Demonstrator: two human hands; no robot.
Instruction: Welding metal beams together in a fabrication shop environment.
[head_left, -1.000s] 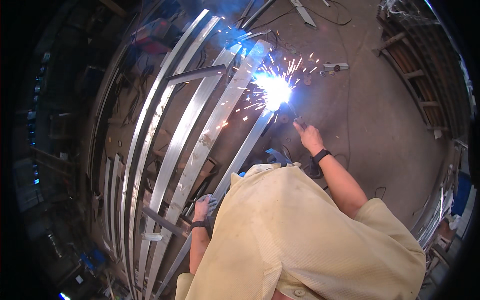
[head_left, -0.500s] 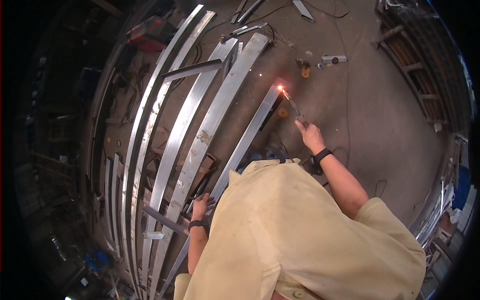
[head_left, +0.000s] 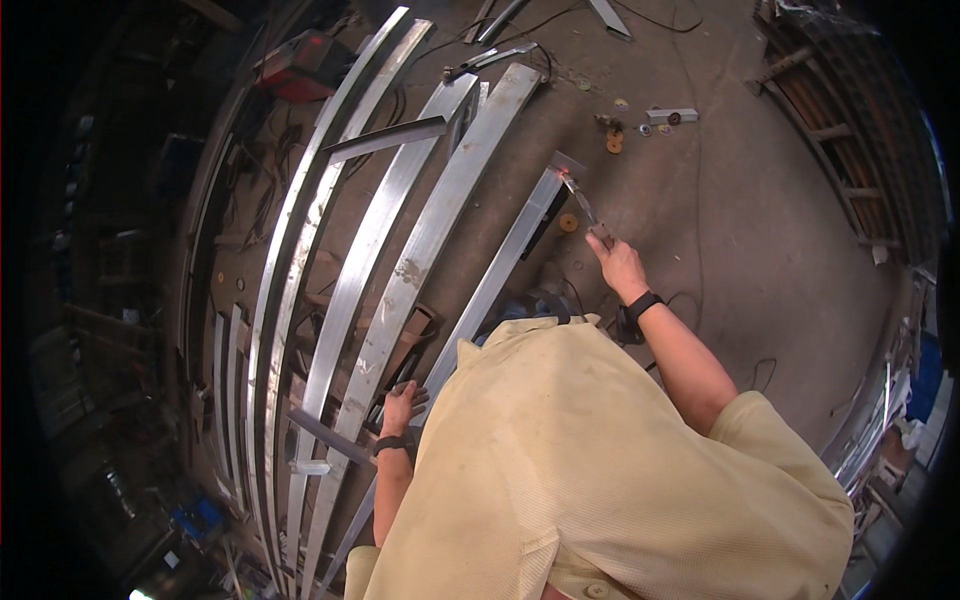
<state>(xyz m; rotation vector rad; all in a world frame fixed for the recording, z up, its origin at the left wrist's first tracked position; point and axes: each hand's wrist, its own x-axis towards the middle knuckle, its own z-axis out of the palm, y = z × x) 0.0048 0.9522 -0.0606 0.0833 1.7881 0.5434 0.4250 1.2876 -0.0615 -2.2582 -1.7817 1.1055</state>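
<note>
One metal bar (head_left: pixel 502 262), end beyond right grip (head_left: pixel 622 270) clasping welding tool (head_left: pixel 586 206), left grip (head_left: pixel 402 406) alongside, hold unclear

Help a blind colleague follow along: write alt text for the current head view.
A person's right hand holds a welding tool, its tip at the glowing far end of a metal bar. The left hand is beside the bar's nearer part; long beams lie further left.

Passage is left across the floor (head_left: pixel 770 250) right of the right hand (head_left: pixel 622 272), bounded at far right by a slatted rack (head_left: pixel 829 132). The left is blocked by long metal bars (head_left: pixel 445 210); between these and the narrow bar (head_left: pixel 509 250), a slimmer gap is left.
</note>
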